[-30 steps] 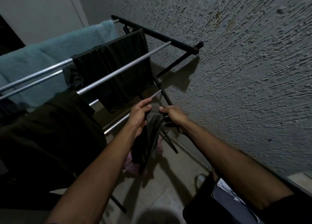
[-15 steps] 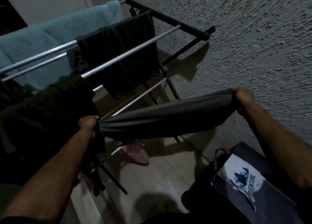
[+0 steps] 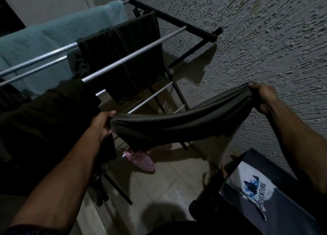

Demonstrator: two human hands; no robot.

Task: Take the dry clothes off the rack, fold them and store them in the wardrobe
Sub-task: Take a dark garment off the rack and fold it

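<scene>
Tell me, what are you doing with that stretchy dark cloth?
A person is taking laundry off a drying rack beside a rough wall. The left hand and right hand each grip one end of a dark garment, holding it stretched out in the air, clear of the rails. A teal towel and more dark clothes hang on the rack.

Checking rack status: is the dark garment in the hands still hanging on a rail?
No, the garment is stretched in the air between left hand and right hand, off the rack.
</scene>
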